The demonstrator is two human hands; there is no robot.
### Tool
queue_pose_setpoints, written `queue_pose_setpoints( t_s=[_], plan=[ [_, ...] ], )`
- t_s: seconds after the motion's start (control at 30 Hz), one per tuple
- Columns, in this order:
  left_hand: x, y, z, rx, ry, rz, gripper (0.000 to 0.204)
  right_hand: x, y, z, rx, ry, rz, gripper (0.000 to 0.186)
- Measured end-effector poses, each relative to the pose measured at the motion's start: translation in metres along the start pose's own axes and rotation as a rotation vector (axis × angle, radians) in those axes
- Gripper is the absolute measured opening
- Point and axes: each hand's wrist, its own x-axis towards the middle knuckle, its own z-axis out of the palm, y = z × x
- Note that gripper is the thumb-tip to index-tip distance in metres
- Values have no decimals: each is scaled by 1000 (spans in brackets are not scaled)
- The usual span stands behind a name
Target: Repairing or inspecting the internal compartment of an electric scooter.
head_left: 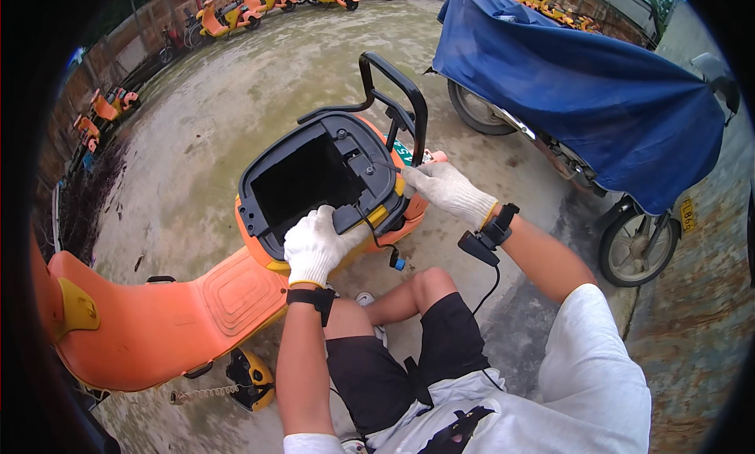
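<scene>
An orange scooter [189, 308] stands in front of me with its seat off, showing a dark battery compartment inside a black frame [255, 167]. My left hand [314, 244], in a white knit glove, is closed over the compartment's near rim. My right hand [442, 188], gloved alike, pinches a thin dark rod [388, 167] that looks like a hex key. The rod reaches toward a bolt [370, 170] on the frame's right side. A black cable with a blue connector [399, 264] hangs down the scooter's side, between my hands.
A black tubular rack [421, 112] rises behind the compartment. To the right stands a motorbike under a blue cover [574, 92]. A yellow-and-black helmet [252, 379] hangs low by the footboard on a coiled cord [208, 392]. Several orange-yellow scooters [224, 20] line the far wall.
</scene>
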Motion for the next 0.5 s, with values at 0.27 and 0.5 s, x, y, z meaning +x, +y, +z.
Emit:
queue_pose_setpoints(
  t_s=[0.27,0.5],
  plan=[
    [-3,0,-2,-21,9,-21,71,31,-16,-20,-407,-205,1,53],
    [-1,8,-6,7,-26,-55,72,53,3,-22,-261,-319,27,57]
  ],
)
